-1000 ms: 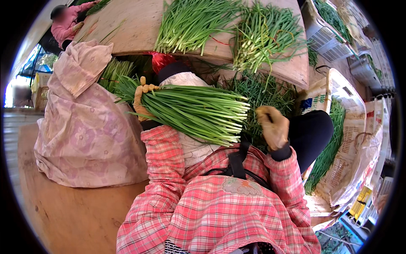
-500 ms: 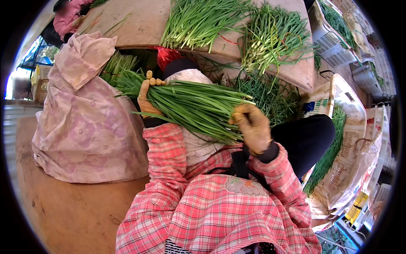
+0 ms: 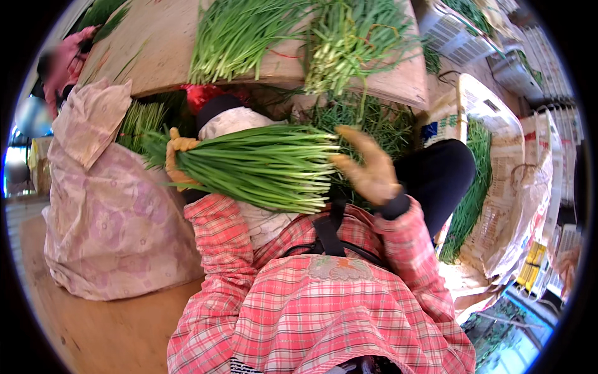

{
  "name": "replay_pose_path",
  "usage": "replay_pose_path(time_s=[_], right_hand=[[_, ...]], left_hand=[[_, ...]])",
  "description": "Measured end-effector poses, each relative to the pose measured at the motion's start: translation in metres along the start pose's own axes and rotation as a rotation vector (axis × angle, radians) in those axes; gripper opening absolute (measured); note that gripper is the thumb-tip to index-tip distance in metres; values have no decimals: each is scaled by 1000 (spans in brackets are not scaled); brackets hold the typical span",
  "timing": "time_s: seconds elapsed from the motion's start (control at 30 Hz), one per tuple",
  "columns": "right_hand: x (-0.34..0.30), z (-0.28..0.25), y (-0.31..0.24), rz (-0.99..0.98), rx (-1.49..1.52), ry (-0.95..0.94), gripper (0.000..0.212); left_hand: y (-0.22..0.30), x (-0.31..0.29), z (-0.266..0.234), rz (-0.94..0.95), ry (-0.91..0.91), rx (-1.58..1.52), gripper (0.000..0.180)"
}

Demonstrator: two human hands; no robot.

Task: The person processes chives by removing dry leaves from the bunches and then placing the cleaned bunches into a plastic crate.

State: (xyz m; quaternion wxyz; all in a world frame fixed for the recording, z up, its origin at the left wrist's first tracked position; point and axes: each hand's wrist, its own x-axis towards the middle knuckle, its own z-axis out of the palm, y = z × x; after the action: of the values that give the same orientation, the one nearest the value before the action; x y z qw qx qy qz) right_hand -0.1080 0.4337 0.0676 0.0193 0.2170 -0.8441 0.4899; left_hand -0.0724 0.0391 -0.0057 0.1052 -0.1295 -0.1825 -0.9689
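**Loose End of the Bundle: Slippage Risk**

Wooden boards form the work surface at the top of the view, carrying two heaps of cut greens. Below it, the person holds a bundle of long green stalks crosswise above the lap.

The left hand, gloved, is closed around the bundle near its left end. The right hand, also gloved, is spread flat against the cut ends, gripping nothing.

Likely faults:
- Stalks may slide out of the bundle, since only one hand clamps it and no tie is visible.
- Pressing on the ends unevenly may bend or splay the stalks.

Limits of view:
- The left palm and fingers are mostly hidden behind the stalks.
- The pink cloth sack conceals its contents.
- Another person's sleeve at upper left is blurred.
- Crates at the upper right are distorted by the lens edge.
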Motion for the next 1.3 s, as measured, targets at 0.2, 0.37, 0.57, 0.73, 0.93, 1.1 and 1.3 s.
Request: replay_pose_path(time_s=[0.2, 0.37, 0.57, 0.73, 0.93, 1.1, 1.3], right_hand=[[-22, 40, -64, -106, -378, -270, 41], [-72, 29, -37, -171, -146, -281, 16], [-54, -18, -8, 165, 176, -156, 20], [-18, 10, -35, 213, 374, -372, 42], [-39, 25, -24, 73, -46, -291, 19], [-38, -12, 17, 499, 460, -371, 37], [0, 50, -10, 390, 841, -536, 54]], left_hand=[[20, -2, 18, -132, 237, 327, 20], [31, 6, -3, -293, -122, -67, 32], [-4, 15, 31, 68, -447, -183, 19], [-3, 16, 1, 46, -441, -196, 15], [-6, 10, -2, 363, -260, -491, 9], [-21, 11, 6, 568, -271, -732, 11], [-26, 28, 5, 148, -516, -266, 16]])
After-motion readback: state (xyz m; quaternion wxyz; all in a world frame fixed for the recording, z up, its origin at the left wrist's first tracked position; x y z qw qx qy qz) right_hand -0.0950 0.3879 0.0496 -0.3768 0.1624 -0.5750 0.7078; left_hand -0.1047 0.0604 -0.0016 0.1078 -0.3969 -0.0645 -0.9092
